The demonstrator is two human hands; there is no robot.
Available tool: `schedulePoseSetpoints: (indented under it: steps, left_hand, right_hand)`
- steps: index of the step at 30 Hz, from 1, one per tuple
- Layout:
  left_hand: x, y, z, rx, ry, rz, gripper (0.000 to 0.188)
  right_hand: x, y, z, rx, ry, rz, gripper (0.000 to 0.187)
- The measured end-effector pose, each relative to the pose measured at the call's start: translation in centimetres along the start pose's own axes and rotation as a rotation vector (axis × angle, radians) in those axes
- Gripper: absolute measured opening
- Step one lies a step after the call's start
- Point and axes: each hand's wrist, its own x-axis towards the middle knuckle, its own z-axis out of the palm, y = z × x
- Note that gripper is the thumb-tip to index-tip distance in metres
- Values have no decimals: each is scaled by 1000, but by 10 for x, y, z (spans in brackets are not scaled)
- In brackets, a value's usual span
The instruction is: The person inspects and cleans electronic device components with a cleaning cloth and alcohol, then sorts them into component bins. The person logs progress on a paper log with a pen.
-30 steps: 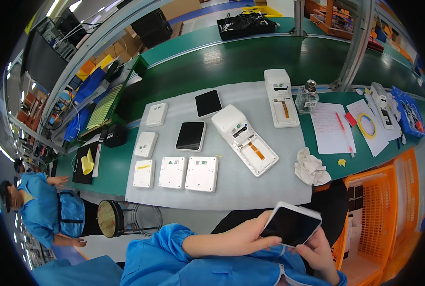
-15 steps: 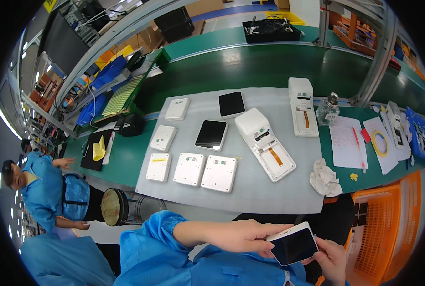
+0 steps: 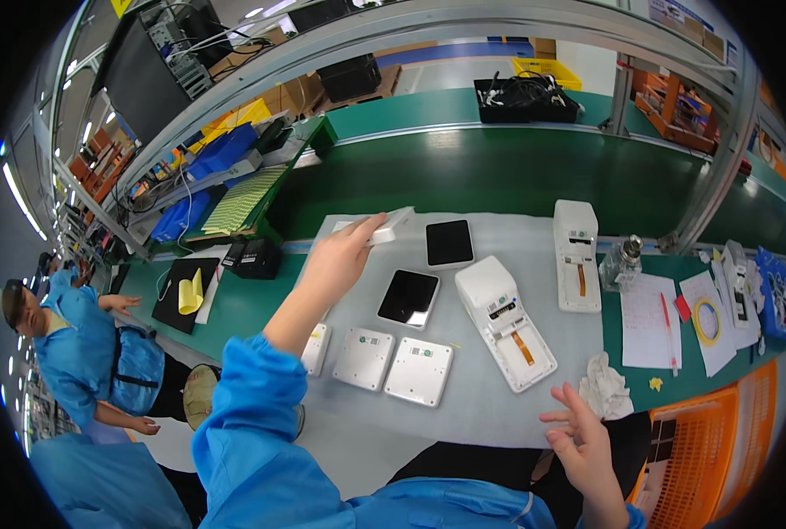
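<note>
My left hand [image 3: 340,256] reaches to the far left part of the grey mat [image 3: 508,414]. Its fingers grip a white square screen module [image 3: 395,226], seen nearly edge-on; its screen cannot be made out. Just right of it lie two modules with black screens up, a far one [image 3: 449,243] and a nearer one [image 3: 409,298]. White modules lie back-up in the near row, among them one at the right [image 3: 419,371] and one beside it [image 3: 363,358]. My right hand [image 3: 583,441] hovers at the mat's near edge, fingers apart, holding nothing. Left of it rests a white handheld housing [image 3: 506,326] with an orange ribbon cable.
A second white housing [image 3: 576,256] stands near a glass bottle [image 3: 621,263]. Crumpled white cloth [image 3: 606,388] lies at the mat's right edge, with papers [image 3: 647,326] and yellow tape [image 3: 706,321] beyond. An orange crate [image 3: 697,458] is at lower right. A co-worker [image 3: 93,344] is at left.
My left hand has carried the screen module from near my lap up to the mat's far left. The right hand has let go of it and opened. The view has shifted.
</note>
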Motion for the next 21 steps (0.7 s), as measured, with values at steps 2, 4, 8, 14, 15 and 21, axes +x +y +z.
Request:
schedulePoseSetpoints:
  steps: [2,4,8,14,15,21]
  left_hand:
    - [6,-32,26,181,41,55,46]
    - [8,-51,49,422,-155,69,50]
    - [-11,-57,65,302,-360,38,63]
    - [-21,-19,43,-212,-470,-36,75]
    - [-20,-10,40,-334,-666,-42,87]
    - [-4,33,40,-13,-765,172,109]
  right_hand:
    - [-3,8,-1,28,36,80,62]
    - [-9,14,-4,17,46,85,62]
    - [-24,20,-13,54,152,184,61]
    - [-40,26,-17,154,177,240,52]
    - [-41,26,-17,168,186,235,52]
    - [-50,27,-11,168,131,224,53]
